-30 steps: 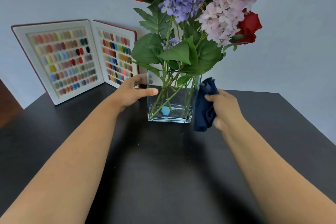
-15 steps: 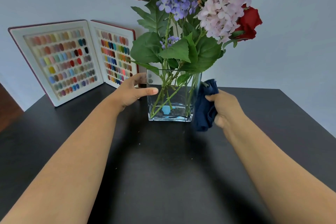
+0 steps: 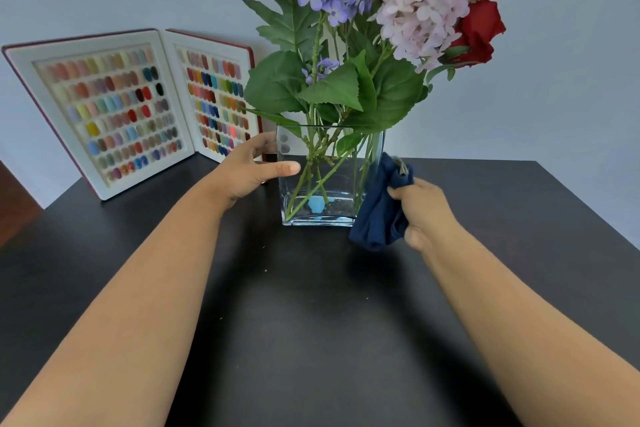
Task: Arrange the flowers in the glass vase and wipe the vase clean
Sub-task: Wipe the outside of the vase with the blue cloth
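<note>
A clear rectangular glass vase (image 3: pixel 332 180) stands on the black table (image 3: pixel 311 322) and holds a bunch of flowers (image 3: pixel 363 28): orange, purple, pale pink and red blooms with green leaves. Their stems reach the vase bottom, where small blue bits lie. My left hand (image 3: pixel 249 170) holds the vase's left side, thumb across the front face and fingers behind the glass. My right hand (image 3: pixel 422 211) grips a bunched dark blue cloth (image 3: pixel 381 211) and presses it against the vase's right side.
An open case of coloured nail swatches (image 3: pixel 128 107) leans against the wall at the back left of the table. The table's right edge runs diagonally at the far right. A pale wall stands close behind the vase.
My right hand has slid the blue cloth a little down the vase's right side. My left hand stays on the left side of the vase.
</note>
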A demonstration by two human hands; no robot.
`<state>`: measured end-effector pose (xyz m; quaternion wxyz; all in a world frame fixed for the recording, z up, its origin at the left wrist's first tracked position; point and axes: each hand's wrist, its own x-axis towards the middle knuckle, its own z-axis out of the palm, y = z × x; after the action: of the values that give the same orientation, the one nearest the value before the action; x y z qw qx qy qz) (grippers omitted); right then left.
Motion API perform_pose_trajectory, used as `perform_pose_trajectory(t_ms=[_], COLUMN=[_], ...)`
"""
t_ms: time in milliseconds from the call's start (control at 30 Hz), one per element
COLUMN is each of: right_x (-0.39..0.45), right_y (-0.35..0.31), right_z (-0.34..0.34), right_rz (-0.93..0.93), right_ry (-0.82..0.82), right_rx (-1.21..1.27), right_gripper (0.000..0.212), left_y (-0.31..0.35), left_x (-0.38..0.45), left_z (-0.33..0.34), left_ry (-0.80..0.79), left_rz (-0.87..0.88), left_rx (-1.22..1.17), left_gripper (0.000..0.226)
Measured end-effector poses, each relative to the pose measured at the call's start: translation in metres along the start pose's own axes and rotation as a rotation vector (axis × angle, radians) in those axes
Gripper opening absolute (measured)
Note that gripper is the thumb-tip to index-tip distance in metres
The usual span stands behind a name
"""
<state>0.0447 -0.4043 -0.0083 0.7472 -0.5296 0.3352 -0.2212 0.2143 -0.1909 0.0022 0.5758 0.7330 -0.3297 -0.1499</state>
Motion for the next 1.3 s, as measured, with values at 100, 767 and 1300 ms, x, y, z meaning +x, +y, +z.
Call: perform_pose_trajectory(t_ms=[100,767,1300], right_x=[0.002,-0.032,0.003], right_y=[0.011,0.018,0.034], right_z=[0.001,-0.012,-0.027], right_rz=[0.055,-1.422,-1.532], right_ry=[0.016,-0.242,-0.476], right_rx=[-0.050,-0.982,-1.435], right_gripper=[0.025,0.029,0.035], left_y=[-0.001,-0.002,0.000], left_x=[0.001,0.001,0.002], left_z=[-0.001,-0.004,-0.003], left_ry=[0.002,0.003,-0.012], left_rz=[-0.002,-0.017,-0.021], left_rx=[0.005,0.017,0.029], left_gripper=[0.071,0.066,0.071])
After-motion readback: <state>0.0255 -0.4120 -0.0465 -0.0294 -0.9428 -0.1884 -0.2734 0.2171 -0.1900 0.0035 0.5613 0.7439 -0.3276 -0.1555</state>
